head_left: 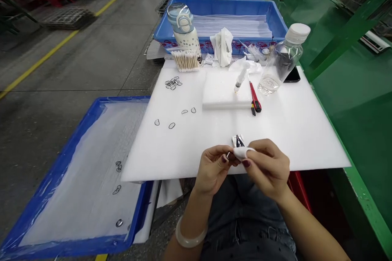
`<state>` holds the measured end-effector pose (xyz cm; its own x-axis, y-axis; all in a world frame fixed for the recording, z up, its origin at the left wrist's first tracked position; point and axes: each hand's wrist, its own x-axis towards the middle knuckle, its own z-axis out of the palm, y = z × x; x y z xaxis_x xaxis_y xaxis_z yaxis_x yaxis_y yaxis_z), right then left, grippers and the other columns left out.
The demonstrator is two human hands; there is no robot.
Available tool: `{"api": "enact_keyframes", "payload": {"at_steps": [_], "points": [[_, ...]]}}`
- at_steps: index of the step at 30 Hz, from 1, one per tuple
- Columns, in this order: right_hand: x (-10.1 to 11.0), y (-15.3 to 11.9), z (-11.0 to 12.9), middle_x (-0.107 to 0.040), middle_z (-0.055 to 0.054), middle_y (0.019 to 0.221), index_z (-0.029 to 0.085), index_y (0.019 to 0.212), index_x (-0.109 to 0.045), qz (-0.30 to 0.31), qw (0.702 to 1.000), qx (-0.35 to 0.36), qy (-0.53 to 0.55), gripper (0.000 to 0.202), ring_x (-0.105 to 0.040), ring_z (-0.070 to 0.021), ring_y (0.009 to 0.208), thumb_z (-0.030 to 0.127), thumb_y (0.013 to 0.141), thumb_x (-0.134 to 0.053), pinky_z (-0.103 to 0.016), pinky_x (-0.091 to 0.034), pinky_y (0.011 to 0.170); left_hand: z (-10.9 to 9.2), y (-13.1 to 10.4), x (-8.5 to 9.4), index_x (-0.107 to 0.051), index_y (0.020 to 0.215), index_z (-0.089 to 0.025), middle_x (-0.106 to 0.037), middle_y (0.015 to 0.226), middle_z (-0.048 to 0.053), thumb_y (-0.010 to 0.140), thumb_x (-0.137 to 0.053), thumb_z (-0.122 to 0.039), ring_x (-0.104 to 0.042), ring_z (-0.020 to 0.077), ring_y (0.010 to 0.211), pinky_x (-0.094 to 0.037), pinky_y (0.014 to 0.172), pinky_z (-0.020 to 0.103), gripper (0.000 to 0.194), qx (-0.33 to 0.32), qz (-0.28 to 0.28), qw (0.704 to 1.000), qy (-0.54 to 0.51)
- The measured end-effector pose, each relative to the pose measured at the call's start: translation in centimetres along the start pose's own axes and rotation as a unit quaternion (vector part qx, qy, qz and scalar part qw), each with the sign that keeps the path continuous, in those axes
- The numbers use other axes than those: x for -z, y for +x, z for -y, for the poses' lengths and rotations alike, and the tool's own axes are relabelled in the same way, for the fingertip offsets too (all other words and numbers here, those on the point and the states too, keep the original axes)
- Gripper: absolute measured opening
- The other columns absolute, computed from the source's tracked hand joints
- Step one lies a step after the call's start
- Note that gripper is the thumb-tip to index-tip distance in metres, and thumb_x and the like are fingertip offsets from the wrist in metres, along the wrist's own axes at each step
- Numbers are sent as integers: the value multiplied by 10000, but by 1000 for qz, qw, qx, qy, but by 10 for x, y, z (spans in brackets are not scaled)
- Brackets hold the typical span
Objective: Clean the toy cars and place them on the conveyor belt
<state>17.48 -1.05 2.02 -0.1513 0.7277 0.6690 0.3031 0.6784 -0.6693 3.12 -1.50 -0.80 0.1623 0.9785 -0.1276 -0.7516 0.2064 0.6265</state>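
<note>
Near the front edge of the white board, my left hand (213, 169) pinches a small dark, shiny part (228, 155). Close beside it, my right hand (268, 167) has its fingers closed on a white cloth-like piece (242, 152), which touches the dark part. Just behind my fingertips are the dark tips of a tool (238, 140) on a small white piece. Several thin black rings (173, 83) lie in a cluster at the board's left, with more loose rings (172, 125) nearer me. A white bracelet circles my left wrist.
On the board (183, 155) are a foam block (225, 94), a syringe (241, 78), a red cutter (255, 98), a clear bottle (280, 63), cotton swabs (186, 62) and a flask (187, 34). A blue bin (220, 6) stands behind; a blue-rimmed tray (76, 130) is left. A person sits beyond.
</note>
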Motion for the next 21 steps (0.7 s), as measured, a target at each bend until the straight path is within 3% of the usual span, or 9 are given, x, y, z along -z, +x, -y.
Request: {"api": "enact_keyframes", "payload": {"at_steps": [5,11,16,18,21], "points": [[-4,4,6,-556,-75,990,189,991,-660,38,992,61,-106,146,-579,-116,720,107,886,-598,-232,-495,547,0,2,-4,-781,711,-198,-708,625,1,544,-943,-333,-641,81,558,-562,580,159,269,-8,-70,997,7],[24,13,9,-583,-52,908,175,894,-642,141,966,114,-183,68,-513,-84,604,133,876,-592,-223,-422,494,2,1,-6,-791,719,-197,-738,667,29,586,-929,-314,-669,88,597,-559,597,140,225,-21,-52,998,13],[37,20,10,-597,-29,859,190,907,-655,89,972,79,-203,107,-461,-54,538,96,870,-621,-202,-408,482,3,0,-5,-796,738,-211,-759,704,41,604,-922,-323,-705,112,629,-593,632,164,215,-25,-36,999,21],[33,19,10,-598,-30,860,187,920,-657,76,978,73,-182,111,-464,-54,539,94,878,-615,-198,-410,475,2,0,-4,-794,726,-213,-754,687,37,585,-929,-328,-701,113,615,-596,621,171,227,-19,-40,999,21],[21,15,10,-612,-70,950,173,974,-666,104,981,81,-143,112,-538,-82,629,131,915,-581,-205,-456,514,2,0,-5,-787,697,-210,-735,639,21,555,-940,-324,-672,95,569,-578,589,159,238,-8,-53,998,24]]}}
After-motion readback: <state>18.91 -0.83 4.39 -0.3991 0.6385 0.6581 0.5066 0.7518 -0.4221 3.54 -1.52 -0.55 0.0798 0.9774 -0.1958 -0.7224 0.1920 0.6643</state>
